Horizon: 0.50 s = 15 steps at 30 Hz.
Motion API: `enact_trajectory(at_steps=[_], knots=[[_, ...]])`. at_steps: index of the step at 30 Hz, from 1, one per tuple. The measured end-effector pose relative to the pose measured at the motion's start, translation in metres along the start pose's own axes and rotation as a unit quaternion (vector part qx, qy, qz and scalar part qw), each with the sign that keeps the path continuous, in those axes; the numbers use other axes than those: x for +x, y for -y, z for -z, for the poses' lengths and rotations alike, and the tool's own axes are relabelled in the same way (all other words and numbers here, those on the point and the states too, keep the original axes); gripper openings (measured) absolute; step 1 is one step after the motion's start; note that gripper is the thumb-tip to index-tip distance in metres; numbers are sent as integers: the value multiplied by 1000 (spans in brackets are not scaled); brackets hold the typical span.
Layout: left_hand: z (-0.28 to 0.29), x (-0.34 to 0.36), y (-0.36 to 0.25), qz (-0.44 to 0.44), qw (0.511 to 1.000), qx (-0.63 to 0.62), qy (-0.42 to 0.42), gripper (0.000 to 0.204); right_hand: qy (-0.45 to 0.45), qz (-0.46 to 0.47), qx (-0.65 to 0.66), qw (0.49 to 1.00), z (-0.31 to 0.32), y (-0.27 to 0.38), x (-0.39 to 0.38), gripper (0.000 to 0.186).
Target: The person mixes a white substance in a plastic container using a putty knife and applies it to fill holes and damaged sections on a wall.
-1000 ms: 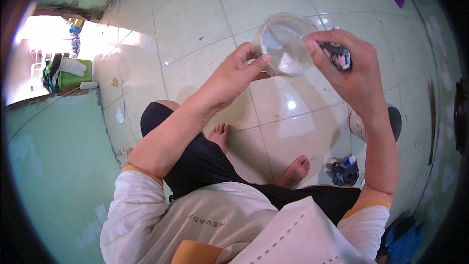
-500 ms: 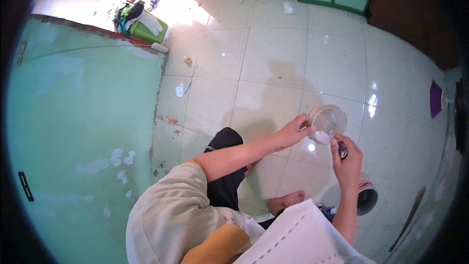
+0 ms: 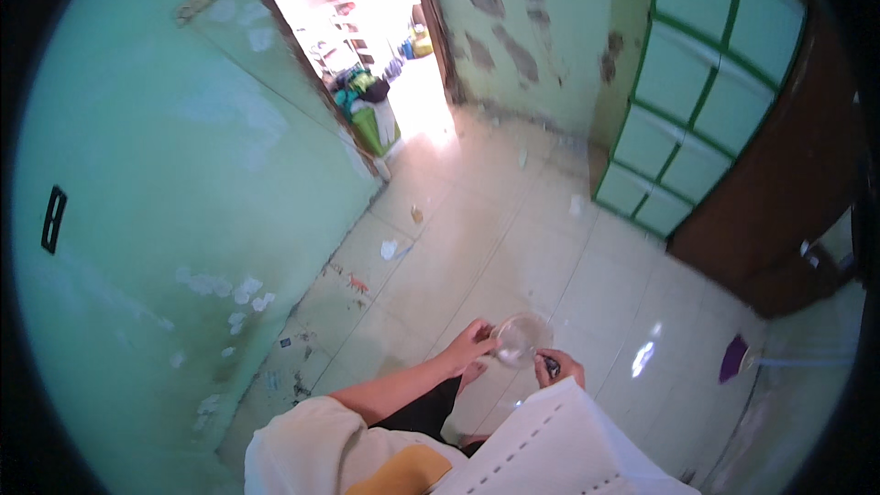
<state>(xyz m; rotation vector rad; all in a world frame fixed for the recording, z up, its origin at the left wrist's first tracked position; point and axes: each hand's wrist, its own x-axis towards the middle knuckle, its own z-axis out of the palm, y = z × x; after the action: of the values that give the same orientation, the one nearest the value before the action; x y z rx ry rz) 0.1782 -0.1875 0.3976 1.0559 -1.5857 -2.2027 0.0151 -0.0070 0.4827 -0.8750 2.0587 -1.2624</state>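
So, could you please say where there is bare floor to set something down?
Pale tiled floor is bare between the clear round container and the purple flared object; small scraps crowd the foot of the mint-green left wall.

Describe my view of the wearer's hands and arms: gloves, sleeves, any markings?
Both the left hand and the right hand are bare, with no gloves. The left forearm shows no band or cable, and a loose off-white sleeve covers the upper arm. A white sheet with dark dashes hides the right forearm and sleeve. Rings are too small to tell.
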Motion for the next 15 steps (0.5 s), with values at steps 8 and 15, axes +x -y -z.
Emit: enact_trajectory(at_steps=[8,15], knots=[[2,-88,-128,87,989,-110,-41,54,98,70,-79,990,22,159,14,25],[32,-89,-166,-3,984,-167,-66,45,54,159,-188,968,8,263,31,25]])
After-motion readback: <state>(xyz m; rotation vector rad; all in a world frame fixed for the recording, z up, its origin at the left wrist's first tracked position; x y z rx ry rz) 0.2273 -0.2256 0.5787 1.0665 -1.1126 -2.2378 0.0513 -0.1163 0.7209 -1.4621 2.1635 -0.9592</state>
